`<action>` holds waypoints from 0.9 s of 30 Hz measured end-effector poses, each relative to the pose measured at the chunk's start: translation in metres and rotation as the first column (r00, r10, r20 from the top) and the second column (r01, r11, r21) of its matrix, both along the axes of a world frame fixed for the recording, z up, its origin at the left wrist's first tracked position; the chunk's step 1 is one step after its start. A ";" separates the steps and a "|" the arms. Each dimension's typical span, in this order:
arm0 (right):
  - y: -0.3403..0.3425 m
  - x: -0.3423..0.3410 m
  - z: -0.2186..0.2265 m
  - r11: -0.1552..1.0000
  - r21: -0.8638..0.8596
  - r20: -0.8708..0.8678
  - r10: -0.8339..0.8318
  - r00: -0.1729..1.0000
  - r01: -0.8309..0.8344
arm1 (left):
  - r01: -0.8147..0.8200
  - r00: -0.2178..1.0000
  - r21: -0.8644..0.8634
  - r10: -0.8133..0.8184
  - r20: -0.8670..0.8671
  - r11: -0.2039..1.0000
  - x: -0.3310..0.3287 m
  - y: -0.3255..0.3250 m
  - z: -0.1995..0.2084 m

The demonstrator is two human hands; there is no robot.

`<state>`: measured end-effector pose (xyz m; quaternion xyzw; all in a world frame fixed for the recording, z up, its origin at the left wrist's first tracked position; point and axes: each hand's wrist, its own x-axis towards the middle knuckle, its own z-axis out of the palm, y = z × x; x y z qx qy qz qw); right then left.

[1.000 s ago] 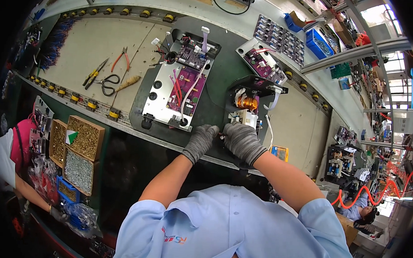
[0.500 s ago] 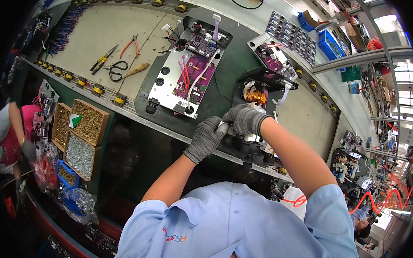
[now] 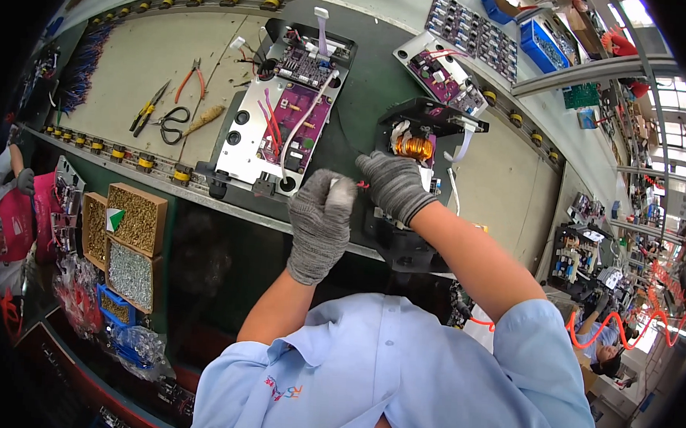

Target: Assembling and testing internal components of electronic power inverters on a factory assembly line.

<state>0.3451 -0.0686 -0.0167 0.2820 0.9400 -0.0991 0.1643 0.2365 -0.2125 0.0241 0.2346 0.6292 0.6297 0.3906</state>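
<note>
Both hands wear grey knitted gloves. My left hand is closed near the bench's front edge, with a small whitish bit showing at its fingertips; what it grips is mostly hidden. Facing it, my right hand is curled closed beside the unit with a copper-wound coil. A small red piece, perhaps wire, shows between the two hands. To the left of them lies a metal chassis with a purple circuit board, carrying red and white wires. Whatever is inside the right fingers is out of sight.
Red-handled pliers, yellow-handled pliers and black scissors lie at left. Cardboard boxes of brass fasteners and silver screws stand lower left. Another board unit sits at far right. Another person's gloved hand shows at far left.
My hands have moved apart; the left drew back leftward and nearer to me. A red piece now shows between them. The whole view has shifted slightly.
</note>
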 end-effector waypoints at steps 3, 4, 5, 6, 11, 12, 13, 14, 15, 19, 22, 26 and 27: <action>0.002 0.000 0.003 0.999 -0.030 -0.017 0.016 1.000 -0.016 | 0.115 0.991 0.056 -0.110 -0.077 0.992 0.004 -0.012 0.018; 0.002 0.001 0.004 0.997 -0.069 -0.001 0.041 0.999 -0.041 | 0.164 0.965 0.032 -0.153 -0.214 0.986 0.008 -0.025 0.023; 0.003 0.003 0.006 0.992 -0.105 0.013 0.066 0.998 -0.064 | 0.200 0.969 -0.008 -0.199 -0.146 0.980 0.013 -0.035 0.025; 0.003 0.006 0.009 0.982 -0.159 -0.001 0.098 0.995 -0.097 | 0.192 0.966 -0.062 -0.200 -0.166 0.979 0.016 -0.047 0.025; -0.016 0.070 0.087 0.839 -0.542 -0.345 -0.179 0.922 -0.040 | 0.012 0.959 -0.385 -0.120 -0.257 0.923 0.000 -0.101 -0.063; -0.025 0.091 0.108 0.780 -0.623 -0.352 -0.214 0.911 -0.058 | 0.033 0.982 -0.345 0.034 0.187 0.938 -0.019 -0.112 -0.101; -0.030 0.109 0.114 0.802 -0.581 -0.403 -0.139 0.905 -0.136 | 0.044 0.785 -0.297 0.151 0.600 0.954 -0.030 -0.114 -0.123; -0.038 0.125 0.106 0.870 -0.471 -0.345 -0.032 0.938 -0.143 | 0.057 0.791 -0.286 0.132 0.598 0.956 -0.023 -0.103 -0.125; -0.048 0.138 0.098 0.921 -0.356 -0.269 0.060 0.961 -0.157 | -0.007 0.739 -0.348 0.239 0.630 0.938 -0.014 -0.091 -0.123; -0.078 0.136 0.098 0.919 -0.315 0.122 -0.206 0.971 0.235 | -0.031 0.718 -0.405 0.302 0.627 0.914 0.008 -0.044 -0.130; -0.104 0.156 0.079 0.958 -0.168 -0.172 -0.260 0.950 0.232 | 0.070 0.774 -0.360 0.177 0.608 0.930 0.016 -0.017 -0.129; -0.114 0.152 0.082 0.948 -0.164 -0.152 -0.296 0.943 0.271 | 0.066 0.672 -0.199 0.104 0.733 0.978 -0.003 0.011 -0.147; -0.110 0.149 0.083 0.945 -0.160 -0.159 -0.309 0.938 0.285 | -0.038 0.506 -0.123 0.125 0.853 0.992 -0.006 0.022 -0.148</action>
